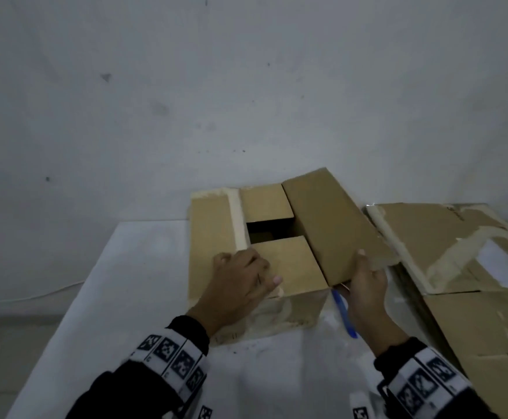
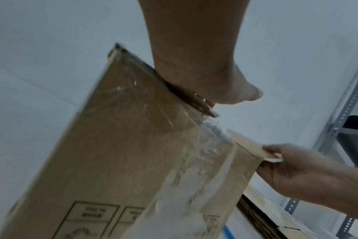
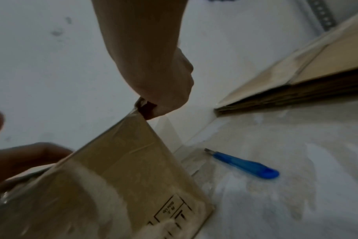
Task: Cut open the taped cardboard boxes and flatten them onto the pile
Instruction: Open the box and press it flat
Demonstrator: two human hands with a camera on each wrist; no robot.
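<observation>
A brown cardboard box [image 1: 210,237] stands on the white table [image 1: 144,267], its top partly open with a dark gap in the middle. My left hand [image 1: 243,276] lies on the near end of the left top flap [image 1: 208,231], fingers curled at its taped edge; the left wrist view shows this hand [image 2: 196,77] gripping the flap's edge. My right hand [image 1: 364,276] pinches the near corner of the raised right flap [image 1: 331,219], thumb on top. The blue box cutter [image 1: 344,314] lies on the table under my right wrist, in neither hand [image 3: 247,165].
A pile of flattened, tape-streaked cardboard [image 1: 464,267] lies to the right of the box, its edge close to the cutter [image 3: 292,92]. A grey wall [image 1: 246,86] rises behind the table. A metal shelf upright [image 2: 337,113] stands at the far right.
</observation>
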